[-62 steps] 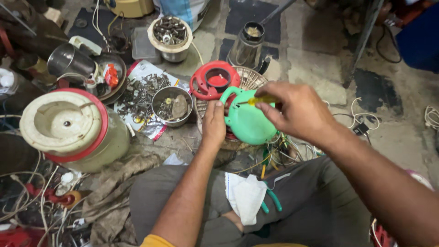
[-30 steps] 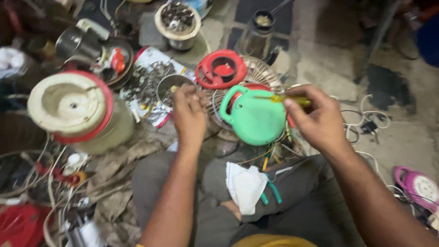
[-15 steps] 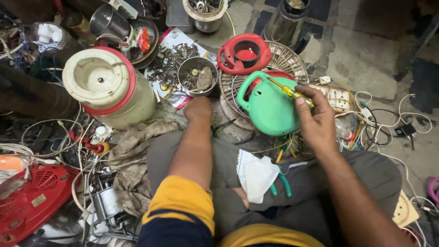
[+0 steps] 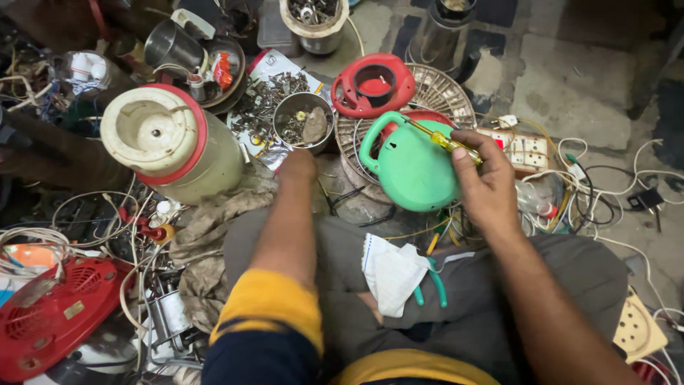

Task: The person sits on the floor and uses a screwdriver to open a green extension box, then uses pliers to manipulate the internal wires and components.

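My right hand holds a yellow-handled screwdriver, whose shaft points at the top of a green plastic appliance housing. The housing lies on a round wire guard in front of my knees. My left hand is stretched forward to the near rim of a steel bowl of screws, off the green housing. Its fingers curl downward out of sight. A red plastic housing lies just beyond the green one.
A cream and red mixer base stands at left, steel jars behind it. Loose screws lie on a paper sheet. On my lap are a white cloth and green-handled pliers. A power strip, tangled wires and a red cover lie around.
My left hand has let go of the green housing and moved left to the screw bowl. The right hand stays at the housing with the screwdriver. The view has tilted down.
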